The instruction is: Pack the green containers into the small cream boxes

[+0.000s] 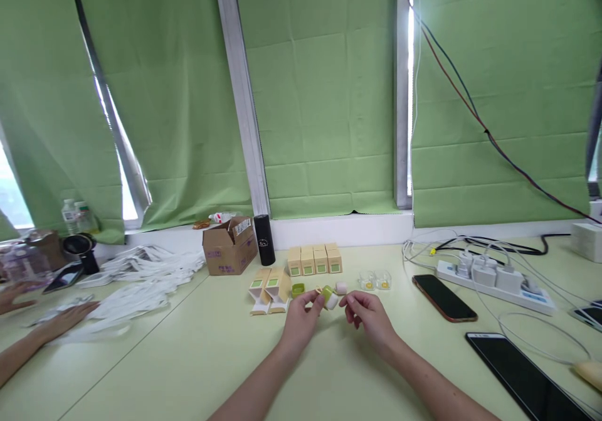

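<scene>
My left hand (303, 320) pinches a small green and white piece (330, 297), tilted above the table; its exact kind is too small to tell. My right hand (369, 320) hovers just to the right, fingers curled together at the tips; whatever may be between them cannot be made out. Behind my hands lie a small green open cup (298, 290) and a pale pink-white piece (341, 288). Two opened cartons (270, 289) stand left of them. Two clear little containers with yellow centres (375, 280) sit beyond my right hand.
Several small closed cartons (314, 260) stand in a row at the back. Left of these are a black cylinder (264, 239) and a cardboard box (230, 246). Another person's hand (70, 320) rests by white strips (150, 277). Phones (444, 297) and a power strip (496, 283) with cables lie right.
</scene>
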The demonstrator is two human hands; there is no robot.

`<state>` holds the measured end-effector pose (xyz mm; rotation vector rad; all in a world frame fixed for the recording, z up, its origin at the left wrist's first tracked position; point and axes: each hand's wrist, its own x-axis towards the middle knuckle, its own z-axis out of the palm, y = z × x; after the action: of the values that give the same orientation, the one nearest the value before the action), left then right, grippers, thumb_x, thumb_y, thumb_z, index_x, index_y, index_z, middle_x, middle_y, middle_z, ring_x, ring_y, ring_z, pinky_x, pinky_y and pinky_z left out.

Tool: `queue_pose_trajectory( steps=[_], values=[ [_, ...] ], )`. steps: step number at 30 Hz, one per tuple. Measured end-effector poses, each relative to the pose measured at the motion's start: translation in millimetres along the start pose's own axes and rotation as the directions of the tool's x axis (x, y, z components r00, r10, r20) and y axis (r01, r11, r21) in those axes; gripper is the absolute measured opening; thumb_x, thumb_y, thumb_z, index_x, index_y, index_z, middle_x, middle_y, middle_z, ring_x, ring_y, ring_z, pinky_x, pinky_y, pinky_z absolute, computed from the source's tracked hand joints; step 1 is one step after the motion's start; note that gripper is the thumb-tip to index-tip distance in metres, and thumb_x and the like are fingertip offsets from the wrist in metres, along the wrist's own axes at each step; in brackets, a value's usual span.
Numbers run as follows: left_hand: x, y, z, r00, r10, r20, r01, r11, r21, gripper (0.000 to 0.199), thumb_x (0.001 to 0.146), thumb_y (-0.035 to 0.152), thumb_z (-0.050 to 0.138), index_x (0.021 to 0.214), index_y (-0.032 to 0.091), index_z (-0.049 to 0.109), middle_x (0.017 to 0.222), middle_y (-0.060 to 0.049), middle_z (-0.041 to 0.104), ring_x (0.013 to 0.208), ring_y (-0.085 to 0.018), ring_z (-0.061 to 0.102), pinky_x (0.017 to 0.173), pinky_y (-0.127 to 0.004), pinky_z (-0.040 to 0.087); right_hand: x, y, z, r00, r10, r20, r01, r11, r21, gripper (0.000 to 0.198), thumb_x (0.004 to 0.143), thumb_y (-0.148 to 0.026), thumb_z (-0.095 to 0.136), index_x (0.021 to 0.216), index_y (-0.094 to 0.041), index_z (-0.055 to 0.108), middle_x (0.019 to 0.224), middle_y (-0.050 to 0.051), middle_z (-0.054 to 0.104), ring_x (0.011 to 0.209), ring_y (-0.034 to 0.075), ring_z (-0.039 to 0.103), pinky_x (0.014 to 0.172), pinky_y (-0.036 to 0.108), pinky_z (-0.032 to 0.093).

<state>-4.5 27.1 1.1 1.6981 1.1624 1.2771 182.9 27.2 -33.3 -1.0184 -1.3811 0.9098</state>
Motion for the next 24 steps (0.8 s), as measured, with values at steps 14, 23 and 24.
queue_pose_trajectory(
  steps=[14,23,24],
  values=[
    [5,-9,-5,0.988,-0.140,-0.060,0.132,0.983,-0.126,0.071,0.070,0.083,0.065,0.078,0.014,0.078,0.079,-0.006,0.068,0.065,-0.015,0.054,0.065,-0.027,0.045,35,47,-82,0.858,-0.282,-0.429,-0.209,0.571,-0.794,0.040,0.080,-0.019,0.056,0.115,-0.022,0.074,0.123,0.019,0.063,0.117,0.039,0.049,0.090,0.048,0.039],
    [3,-6,-5,0.992,-0.104,-0.071,0.095,0.988,-0.122,0.068,0.072,0.081,0.065,0.079,0.014,0.078,0.080,-0.007,0.071,0.072,-0.018,0.057,0.067,-0.028,0.046,34,48,-86,0.873,-0.258,-0.413,-0.184,0.609,-0.771,0.013,0.079,-0.016,0.058,0.078,-0.024,0.069,0.095,0.016,0.070,0.109,0.036,0.054,0.091,0.045,0.038],
    [4,-6,-5,0.992,-0.099,-0.074,0.089,0.989,-0.121,0.068,0.072,0.081,0.065,0.078,0.014,0.078,0.080,-0.007,0.071,0.072,-0.018,0.057,0.067,-0.028,0.046,35,46,-87,0.872,-0.259,-0.415,-0.175,0.626,-0.760,0.013,0.079,-0.016,0.058,0.075,-0.024,0.067,0.090,0.014,0.069,0.106,0.035,0.056,0.092,0.045,0.038]
  ],
)
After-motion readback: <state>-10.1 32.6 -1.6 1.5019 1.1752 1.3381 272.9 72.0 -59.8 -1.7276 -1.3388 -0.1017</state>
